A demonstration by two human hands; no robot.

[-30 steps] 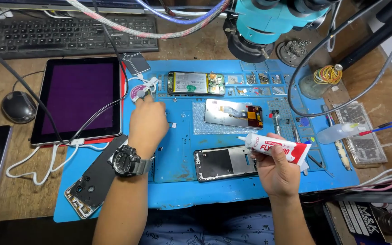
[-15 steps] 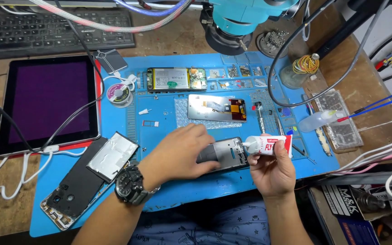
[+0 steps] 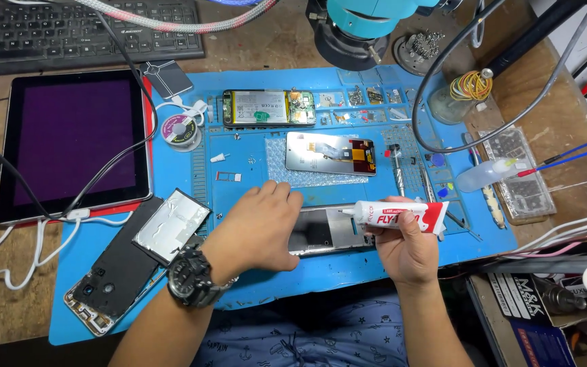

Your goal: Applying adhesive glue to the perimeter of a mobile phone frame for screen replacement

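Note:
My left hand (image 3: 256, 228) lies flat on the left end of a silver phone frame (image 3: 331, 230) on the blue work mat (image 3: 321, 272), pressing it down. My right hand (image 3: 402, 245) grips a white and red glue tube (image 3: 402, 215), held level with its nozzle pointing left over the frame. A black watch sits on my left wrist. Beyond the frame lie a phone screen panel (image 3: 331, 153) on bubble wrap and an opened phone body (image 3: 268, 108) with its battery showing.
A tablet (image 3: 76, 143) with a dark screen lies at the left, cables across it. A black back cover (image 3: 113, 272) and a silver plate (image 3: 171, 225) sit left of my arm. Solder spool (image 3: 180, 128), keyboard (image 3: 82, 27), microscope base (image 3: 355, 37), clear bottle (image 3: 484, 175), parts tray (image 3: 514, 173).
My left hand has come back from the far side of the mat and settled on the phone frame. The glue tube has stayed in my right hand, its nozzle now over the frame.

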